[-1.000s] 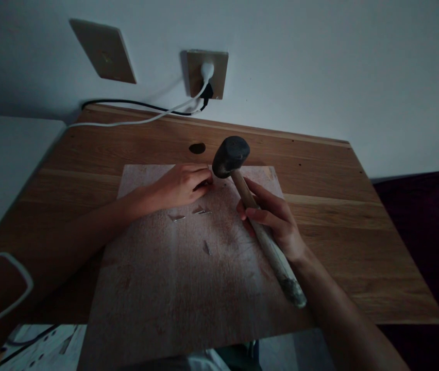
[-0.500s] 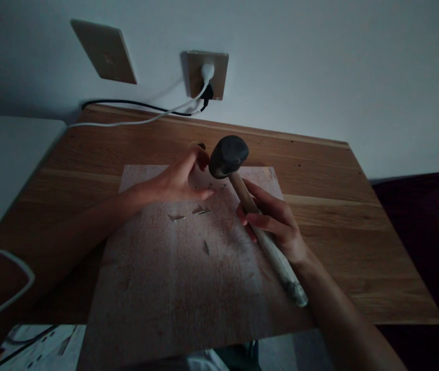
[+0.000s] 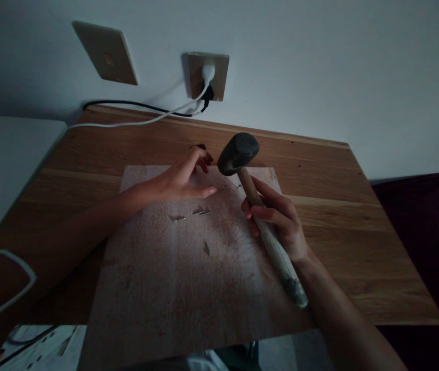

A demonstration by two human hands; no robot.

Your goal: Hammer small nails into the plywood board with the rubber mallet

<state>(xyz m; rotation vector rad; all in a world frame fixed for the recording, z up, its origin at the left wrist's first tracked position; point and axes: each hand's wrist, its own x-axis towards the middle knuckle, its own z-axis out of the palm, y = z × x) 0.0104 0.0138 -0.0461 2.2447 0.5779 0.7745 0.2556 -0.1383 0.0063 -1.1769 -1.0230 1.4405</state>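
Head view: R hand [image 3: 283, 221] wrapped round handle of mallet [image 3: 266, 238], its black head just R of L hand's [image 3: 181, 180] fingertips. L hand spread, thumb & fingers apart; small metal pcs [image 3: 203, 212] nearside of it, on board [image 3: 157, 293] atop worktop [image 3: 343, 232].

Mallet [image 3: 271, 245]: blk head, worn wood handle, butt end dk; gripped approx. mid-handle, held tilted over board, head twd far edge, butt twd near R.
Board [image 3: 157, 288]: rect., thin, reddish-brn w/ pale streaks, flat on surface [image 3: 358, 247], near edge overhanging front.
Metal bits [image 3: 179, 218]: sm., shiny, pointed, loose mid-board, L of handle; exact type unclear.
Specks [image 3: 225, 186] nr far edge, too sm. to ID.
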